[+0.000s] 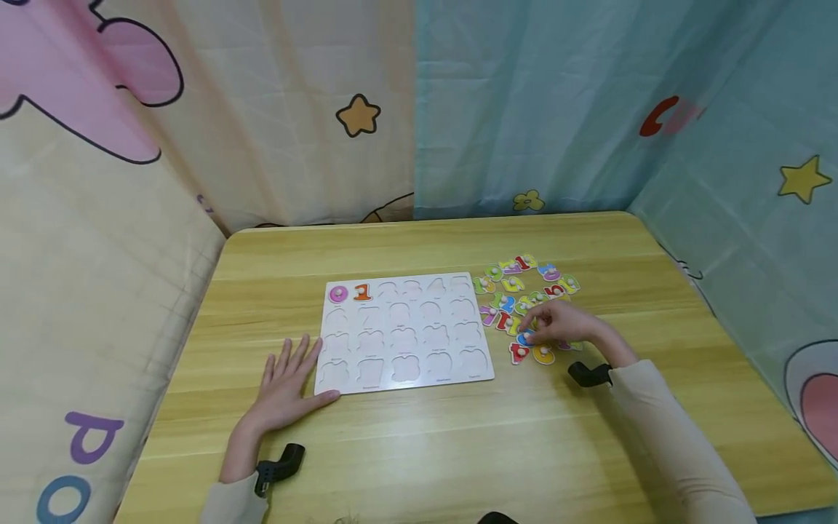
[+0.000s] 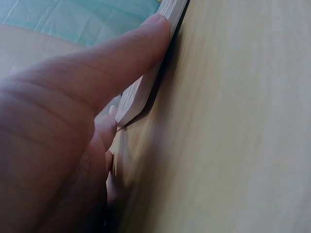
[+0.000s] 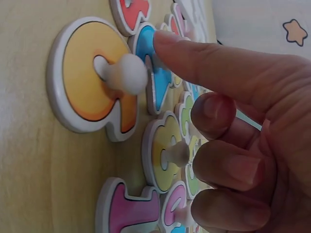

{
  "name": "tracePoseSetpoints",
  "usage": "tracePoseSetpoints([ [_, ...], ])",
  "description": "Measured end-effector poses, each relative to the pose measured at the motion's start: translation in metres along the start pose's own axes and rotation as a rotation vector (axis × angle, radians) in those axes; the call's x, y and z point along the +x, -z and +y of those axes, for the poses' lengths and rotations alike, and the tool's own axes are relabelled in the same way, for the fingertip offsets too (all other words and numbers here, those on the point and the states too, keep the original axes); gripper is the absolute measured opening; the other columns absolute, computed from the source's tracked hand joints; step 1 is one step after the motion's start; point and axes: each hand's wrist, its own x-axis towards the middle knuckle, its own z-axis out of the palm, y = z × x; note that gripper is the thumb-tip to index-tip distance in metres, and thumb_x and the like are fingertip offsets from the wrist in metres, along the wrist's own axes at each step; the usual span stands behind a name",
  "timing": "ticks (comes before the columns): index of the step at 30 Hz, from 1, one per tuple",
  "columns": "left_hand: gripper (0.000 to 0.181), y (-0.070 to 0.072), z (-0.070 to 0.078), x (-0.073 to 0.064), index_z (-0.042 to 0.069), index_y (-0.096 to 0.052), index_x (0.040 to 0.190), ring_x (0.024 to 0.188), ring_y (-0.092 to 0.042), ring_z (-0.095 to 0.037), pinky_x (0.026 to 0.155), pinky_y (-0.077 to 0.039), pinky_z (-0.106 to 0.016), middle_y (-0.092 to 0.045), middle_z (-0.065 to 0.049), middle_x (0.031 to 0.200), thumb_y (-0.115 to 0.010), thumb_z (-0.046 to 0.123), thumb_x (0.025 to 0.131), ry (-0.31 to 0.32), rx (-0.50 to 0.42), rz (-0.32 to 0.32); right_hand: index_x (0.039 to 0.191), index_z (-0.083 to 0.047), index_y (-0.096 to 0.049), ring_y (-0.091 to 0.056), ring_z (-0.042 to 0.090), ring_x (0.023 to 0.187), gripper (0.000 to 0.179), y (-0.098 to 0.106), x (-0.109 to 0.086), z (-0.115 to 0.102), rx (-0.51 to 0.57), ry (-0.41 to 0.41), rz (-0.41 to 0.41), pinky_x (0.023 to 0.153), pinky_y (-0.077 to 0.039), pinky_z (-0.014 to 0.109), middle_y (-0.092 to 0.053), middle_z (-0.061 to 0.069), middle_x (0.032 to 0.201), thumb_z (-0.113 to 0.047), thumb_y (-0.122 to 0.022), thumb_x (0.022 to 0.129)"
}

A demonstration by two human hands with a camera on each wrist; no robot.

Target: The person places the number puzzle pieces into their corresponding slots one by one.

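A white number puzzle board (image 1: 386, 389) lies on the table, with a pink 0 (image 1: 338, 294) and an orange 1 (image 1: 363, 292) in its top row. My left hand (image 1: 284, 389) is spread at the board's lower left corner, its thumb (image 2: 150, 41) against the edge. Over the loose number pieces, my right hand (image 1: 563, 324) has loosely bent fingers. Its thumb (image 3: 170, 46) touches a blue number piece (image 3: 160, 90) at the knob; a gap separates the thumb from the visible fingertips. Beside it lies an orange knobbed piece (image 3: 80, 73).
Several colourful number pieces (image 1: 513, 284) are scattered on the wooden table (image 1: 419, 451) right of the board, some touching one another. A red 4 (image 1: 519, 354) lies nearest the front. Printed curtains (image 1: 524, 109) enclose the back and sides.
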Motion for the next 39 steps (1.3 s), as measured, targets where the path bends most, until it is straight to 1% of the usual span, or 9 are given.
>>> tracePoseSetpoints([
  [7, 0.095, 0.0, 0.001, 0.0, 0.011, -0.017, 0.153, 0.14, 0.01, -0.04, 0.107, 0.011, -0.058, -0.005, -0.018, 0.157, -0.062, 0.058, 0.083, -0.003, 0.003, 0.0, 0.098, -0.011, -0.069, -0.042, 0.013, 0.043, 0.014, -0.002, 0.001, 0.004, -0.003, -0.027, -0.012, 0.039, -0.037, 0.024, -0.046, -0.001, 0.058, -0.016, -0.072, 0.086],
  [16, 0.095, 0.001, 0.003, -0.001, 0.01, -0.018, 0.153, 0.14, 0.009, -0.041, 0.106, 0.009, -0.059, -0.006, -0.019, 0.156, -0.063, 0.058, 0.083, -0.004, 0.005, 0.007, 0.09, -0.007, -0.068, -0.041, 0.007, 0.045, 0.009, -0.001, 0.005, 0.008, -0.04, 0.087, -0.002, 0.04, -0.036, 0.022, -0.044, -0.004, 0.057, -0.01, -0.074, 0.083],
  [19, 0.095, 0.001, 0.003, -0.001, 0.011, -0.018, 0.153, 0.14, 0.008, -0.041, 0.106, 0.009, -0.059, -0.007, -0.019, 0.156, -0.062, 0.058, 0.083, -0.003, 0.003, 0.008, 0.087, -0.007, -0.067, -0.041, 0.006, 0.045, 0.008, 0.001, 0.005, 0.005, -0.057, 0.089, 0.005, 0.039, -0.036, 0.022, -0.045, -0.005, 0.057, -0.009, -0.074, 0.083],
  [22, 0.095, 0.0, 0.003, -0.001, 0.011, -0.018, 0.153, 0.14, 0.008, -0.042, 0.106, 0.01, -0.058, -0.007, -0.019, 0.156, -0.062, 0.058, 0.083, -0.004, 0.005, 0.01, 0.083, -0.01, -0.067, -0.041, 0.006, 0.047, 0.009, 0.003, 0.006, 0.0, -0.124, 0.099, 0.045, 0.042, -0.036, 0.022, -0.046, -0.005, 0.057, -0.01, -0.076, 0.081],
  [25, 0.095, 0.0, 0.002, -0.001, 0.011, -0.018, 0.153, 0.14, 0.008, -0.041, 0.106, 0.01, -0.058, -0.006, -0.019, 0.156, -0.062, 0.059, 0.083, -0.004, 0.008, 0.011, 0.08, -0.012, -0.067, -0.04, 0.007, 0.049, 0.012, 0.005, 0.01, -0.006, -0.209, 0.112, 0.115, 0.046, -0.034, 0.022, -0.046, -0.006, 0.056, -0.014, -0.079, 0.078],
  [28, 0.095, 0.001, 0.001, 0.0, 0.011, -0.018, 0.153, 0.14, 0.009, -0.041, 0.106, 0.011, -0.058, -0.006, -0.019, 0.156, -0.062, 0.059, 0.083, -0.003, 0.012, 0.012, 0.078, -0.015, -0.067, -0.04, 0.008, 0.051, 0.015, 0.007, 0.017, -0.012, -0.267, 0.094, 0.185, 0.048, -0.032, 0.024, -0.046, -0.007, 0.056, -0.02, -0.081, 0.077],
  [32, 0.095, 0.0, 0.001, 0.0, 0.011, -0.018, 0.153, 0.14, 0.009, -0.041, 0.107, 0.011, -0.058, -0.006, -0.018, 0.157, -0.061, 0.06, 0.083, -0.001, 0.012, 0.01, 0.078, -0.017, -0.066, -0.041, 0.011, 0.051, 0.018, 0.004, 0.03, -0.022, -0.286, 0.038, 0.234, 0.047, -0.03, 0.026, -0.047, -0.006, 0.057, -0.028, -0.08, 0.077],
  [36, 0.095, 0.0, 0.001, -0.001, 0.011, -0.018, 0.153, 0.14, 0.009, -0.041, 0.107, 0.011, -0.057, -0.006, -0.018, 0.156, -0.062, 0.059, 0.083, -0.006, 0.003, 0.012, 0.077, -0.019, -0.066, -0.041, 0.012, 0.049, 0.021, -0.002, 0.049, -0.032, -0.322, 0.047, 0.287, 0.045, -0.028, 0.026, -0.047, -0.005, 0.056, -0.035, -0.079, 0.077],
  [39, 0.095, -0.001, 0.001, -0.001, 0.011, -0.018, 0.153, 0.14, 0.009, -0.041, 0.107, 0.011, -0.057, -0.006, -0.018, 0.157, -0.062, 0.059, 0.083, -0.01, 0.001, 0.011, 0.077, -0.019, -0.065, -0.044, 0.012, 0.048, 0.023, -0.009, 0.065, -0.041, -0.333, 0.054, 0.315, 0.044, -0.03, 0.027, -0.049, -0.004, 0.056, -0.037, -0.079, 0.077],
])
